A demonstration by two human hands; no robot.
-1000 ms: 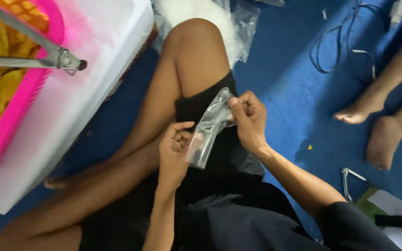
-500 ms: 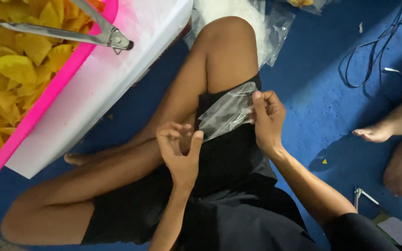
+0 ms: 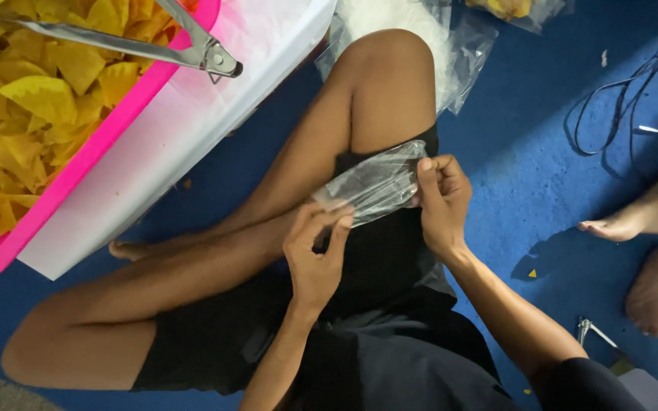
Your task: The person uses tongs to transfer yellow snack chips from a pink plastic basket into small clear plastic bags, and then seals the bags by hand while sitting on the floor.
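Observation:
A small clear plastic bag [image 3: 371, 185] is stretched over my thigh between both hands. My right hand [image 3: 441, 199] pinches its right end with thumb and fingers. My left hand [image 3: 316, 251] grips its lower left end, fingers curled around the edge. The bag looks empty and crinkled. I sit cross-legged in black shorts on a blue floor.
A pink basket [image 3: 78, 171] of yellow chips [image 3: 32, 99] sits in a white tub [image 3: 184, 129] at upper left, with metal tongs [image 3: 154, 46] across it. Clear bags [image 3: 451, 46] lie beyond my knee. Another person's bare feet [image 3: 641, 243], a black cable [image 3: 634, 91] and a metal clip [image 3: 595, 331] are at right.
My left hand let go of the bag about half a second ago and has now taken hold of its left end again. The view has shifted left toward the basket.

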